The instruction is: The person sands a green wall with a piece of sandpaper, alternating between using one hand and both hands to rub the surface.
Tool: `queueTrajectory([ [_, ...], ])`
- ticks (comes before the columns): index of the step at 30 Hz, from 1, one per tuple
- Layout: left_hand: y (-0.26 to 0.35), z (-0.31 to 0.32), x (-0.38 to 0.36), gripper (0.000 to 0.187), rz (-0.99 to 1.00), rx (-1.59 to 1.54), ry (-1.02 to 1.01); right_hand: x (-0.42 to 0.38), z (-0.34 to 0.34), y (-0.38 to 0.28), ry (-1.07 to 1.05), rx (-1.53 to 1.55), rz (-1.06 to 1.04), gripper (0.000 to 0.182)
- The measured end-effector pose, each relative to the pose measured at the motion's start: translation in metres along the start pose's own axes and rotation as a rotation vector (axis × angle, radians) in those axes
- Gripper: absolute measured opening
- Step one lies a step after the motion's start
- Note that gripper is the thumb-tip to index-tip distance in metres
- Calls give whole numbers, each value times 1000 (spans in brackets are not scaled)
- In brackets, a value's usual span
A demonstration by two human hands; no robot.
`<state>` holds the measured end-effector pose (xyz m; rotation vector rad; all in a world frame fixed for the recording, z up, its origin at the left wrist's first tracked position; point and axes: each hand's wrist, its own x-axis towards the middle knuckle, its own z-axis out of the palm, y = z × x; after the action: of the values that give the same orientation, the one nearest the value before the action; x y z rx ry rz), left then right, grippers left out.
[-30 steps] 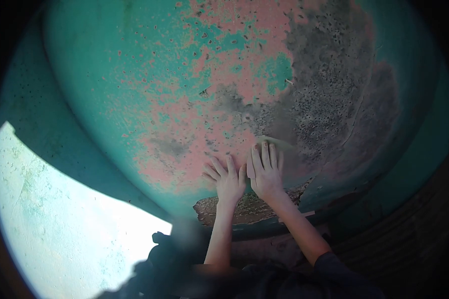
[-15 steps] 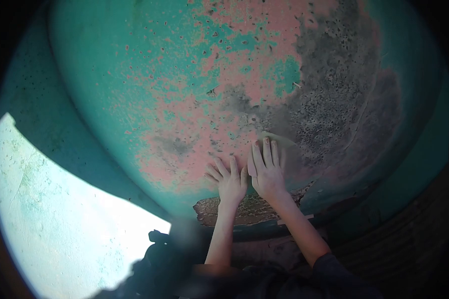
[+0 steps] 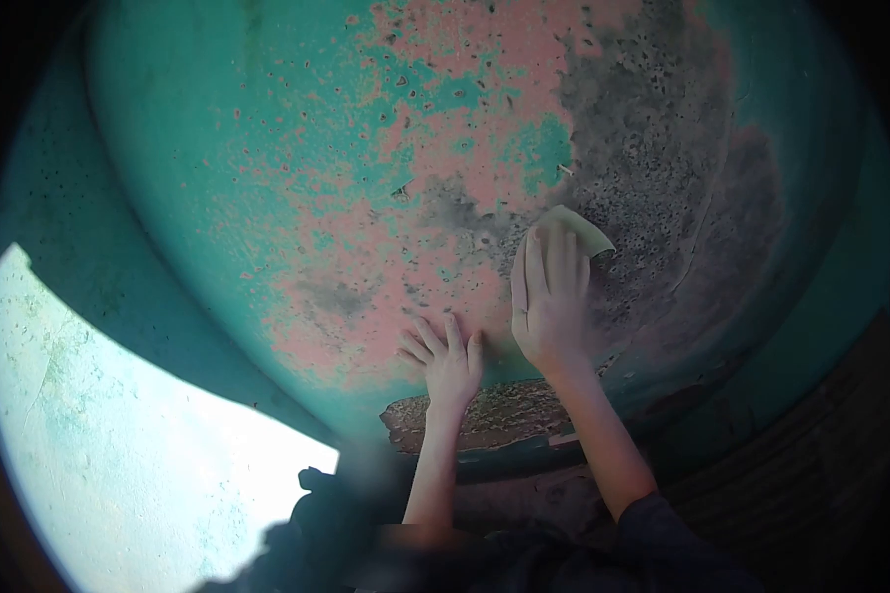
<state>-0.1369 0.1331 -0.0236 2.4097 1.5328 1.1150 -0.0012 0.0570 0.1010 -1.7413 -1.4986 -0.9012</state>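
Note:
My right hand point(image 3: 554, 301) lies over a pale sheet point(image 3: 585, 233), pressing it against a worn curved surface point(image 3: 356, 247) of green, pink and grey patches. The sheet's corner sticks out beyond the fingertips, by the dark pitted patch point(image 3: 653, 178). To the left, my left hand point(image 3: 447, 366) rests on the same surface with its fingers spread and holds nothing.
Below the hands, a rough brown broken strip point(image 3: 475, 417) runs along the surface's lower edge. A brightly lit pale area point(image 3: 148, 425) is at the lower left. Dark ridged material point(image 3: 811, 474) shows at the lower right.
My right hand and the pale sheet have moved up and to the right, away from my left hand. My left hand stays nearly in place on the surface.

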Motion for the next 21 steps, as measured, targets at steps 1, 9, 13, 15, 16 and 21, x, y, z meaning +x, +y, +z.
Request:
queueTrajectory([
  [1, -3, 6, 0, 68, 34, 1, 95, 2, -5, 1, -8, -10, 8, 72],
  [9, -3, 6, 1, 68, 36, -1, 94, -30, 12, 14, -33, 18, -8, 75],
  [13, -2, 5, 0, 67, 28, -8, 88, -2, -12, 6, -9, -13, 6, 75],
  [15, -3, 5, 0, 67, 35, -14, 94, -13, -4, 1, 3, 0, 1, 75],
  [16, -3, 5, 0, 67, 40, -24, 103, -34, 9, -2, -34, 36, -9, 73],
  [21, -6, 13, 0, 66, 45, -3, 133, -18, 6, -18, -81, 3, -109, 73],
])
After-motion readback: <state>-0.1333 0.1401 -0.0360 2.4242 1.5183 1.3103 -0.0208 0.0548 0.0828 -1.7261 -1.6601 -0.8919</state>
